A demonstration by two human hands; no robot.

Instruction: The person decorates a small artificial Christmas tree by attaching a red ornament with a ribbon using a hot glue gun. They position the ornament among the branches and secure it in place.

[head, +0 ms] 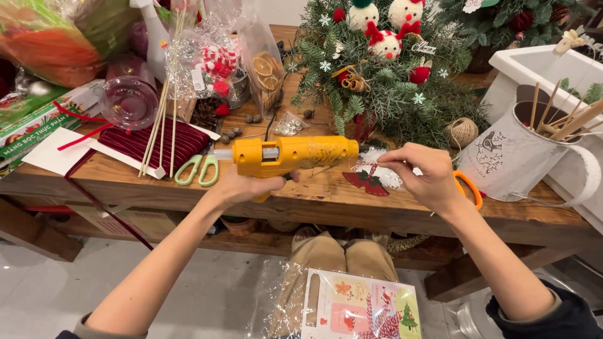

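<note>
Above a card sheet on the lap, the left hand grips a yellow glue gun, nozzle aimed at a red bell ornament on the tabletop, which the right hand's fingers pinch steady beside green scissors.

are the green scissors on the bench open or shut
Shut. The scissors lie flat on the bench with both green handle loops side by side, left of the glue gun.
</note>
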